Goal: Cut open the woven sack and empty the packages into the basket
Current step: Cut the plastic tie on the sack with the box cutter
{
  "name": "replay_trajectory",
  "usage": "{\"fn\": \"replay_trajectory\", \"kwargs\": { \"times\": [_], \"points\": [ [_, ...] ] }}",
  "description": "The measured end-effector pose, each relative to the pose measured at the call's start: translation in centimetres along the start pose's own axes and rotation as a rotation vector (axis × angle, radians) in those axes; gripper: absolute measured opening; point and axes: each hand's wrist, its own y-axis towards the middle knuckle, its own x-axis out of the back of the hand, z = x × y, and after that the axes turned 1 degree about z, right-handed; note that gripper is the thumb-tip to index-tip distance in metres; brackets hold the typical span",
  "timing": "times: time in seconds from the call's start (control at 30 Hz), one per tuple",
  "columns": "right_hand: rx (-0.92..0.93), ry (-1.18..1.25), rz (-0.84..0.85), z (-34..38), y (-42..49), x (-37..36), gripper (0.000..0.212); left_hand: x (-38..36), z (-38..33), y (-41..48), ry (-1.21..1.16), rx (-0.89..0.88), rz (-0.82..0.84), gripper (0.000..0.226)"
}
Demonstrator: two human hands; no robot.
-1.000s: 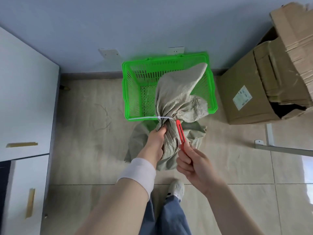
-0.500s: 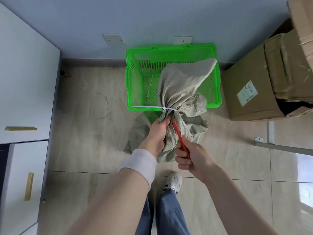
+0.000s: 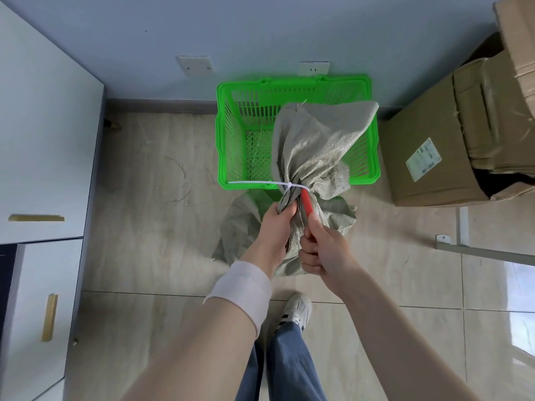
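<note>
Your left hand (image 3: 275,224) is clenched round the gathered neck of the grey-green woven sack (image 3: 315,146), just below the white plastic zip tie (image 3: 292,185) cinching it. Your right hand (image 3: 321,250) grips the slim red cutter (image 3: 306,202), its tip up against the tie. The sack's loose top flops over the right half of the bright green slatted plastic basket (image 3: 228,134); its bulk sits on the tiled floor (image 3: 144,227) just in front

Grey woven sack (image 3: 312,146) stands on the floor, neck cinched by a white zip tie (image 3: 291,185), loose top draped over the green slatted basket (image 3: 231,140) behind it.
</note>
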Motion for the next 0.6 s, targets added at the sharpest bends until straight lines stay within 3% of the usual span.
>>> {"fn": "replay_trajectory", "kwargs": {
  "times": [0.17, 0.4, 0.5, 0.6],
  "points": [
    [0.195, -0.356, -0.216, -1.7, 1.0, -0.4, 0.049, -0.4, -0.5, 0.1, 0.055, 0.041, -0.083, 0.013],
    [0.286, -0.654, -0.300, -1.2, 0.7, -0.7, 0.043, -0.8, -0.6, 0.0, 0.098, -0.002, -0.157, 0.021],
    [0.289, -0.726, -0.338, -0.8, 0.6, -0.4, 0.037, -0.7, -0.7, -0.6, 0.074, 0.081, -0.121, 0.021],
    [0.296, -0.692, -0.341, -0.9, 0.7, -0.4, 0.040, -0.6, -1.9, -1.3, -0.055, 0.127, 0.047, 0.039]
  ]
}}
